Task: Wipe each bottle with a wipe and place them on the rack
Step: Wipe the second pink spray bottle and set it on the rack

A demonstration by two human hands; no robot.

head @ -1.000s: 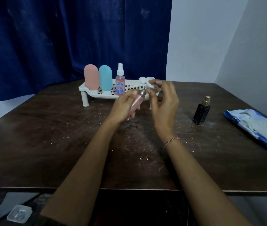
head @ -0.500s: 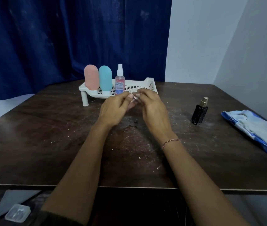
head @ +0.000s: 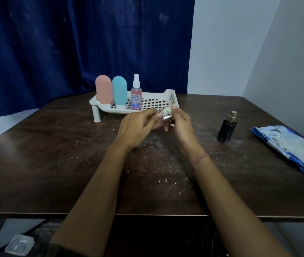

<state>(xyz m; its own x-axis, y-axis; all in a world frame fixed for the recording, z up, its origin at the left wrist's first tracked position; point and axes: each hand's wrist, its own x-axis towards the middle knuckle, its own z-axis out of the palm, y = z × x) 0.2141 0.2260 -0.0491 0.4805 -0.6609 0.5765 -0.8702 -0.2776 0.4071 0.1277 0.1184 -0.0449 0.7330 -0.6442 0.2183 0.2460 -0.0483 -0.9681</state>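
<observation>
Observation, head view. Both hands are raised just above the table [head: 54,164], close together in front of the rack [head: 94,102].

Left hand [head: 138,127]: fingers curled round the small bottle [head: 166,117], which lies tilted across the gap between the hands. Only its silver cap end and a little of a pinkish body show; the remainder is covered by the fingers.

Right hand [head: 181,125]: thumb and fingers pinch a crumpled white wipe [head: 167,109] at the cap end of the small bottle. Whether the wipe wraps the cap or only touches it cannot be told. A thin bracelet [head: 200,158] sits on this wrist.

The rack is white, perforated and on short legs, standing at the far side of the table. Three items stand upright on its left part, side by side: a pink bottle [head: 103,89], a teal bottle [head: 119,89] and a clear spray bottle [head: 136,95] with pink liquid and a white nozzle.

A black perfume bottle [head: 227,129] with a gold top stands upright on the table, well to the right of the hands. A blue and white wipe pack [head: 292,147] lies flat near the right edge.

The table surface is dark wood, with pale specks and scuffing. A blue curtain [head: 73,43] hangs behind. A small clear plastic case [head: 19,244] lies below the table's near edge, at lower left
</observation>
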